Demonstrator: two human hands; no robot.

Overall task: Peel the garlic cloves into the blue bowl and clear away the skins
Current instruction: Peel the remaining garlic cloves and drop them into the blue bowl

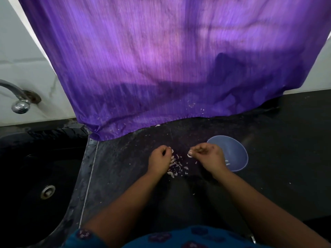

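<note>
Pinching one pale garlic piece (189, 154) each, two curled hands, left (160, 159) and right (208, 156), beside one blue bowl (232, 149).

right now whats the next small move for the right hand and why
Probably carry the right hand a little to its right and drop the clove pinched in its fingertips into the blue bowl. The clove looks pale and bare, the bowl sits just beside that hand, and the loose skins already lie on the counter between the hands.
</note>
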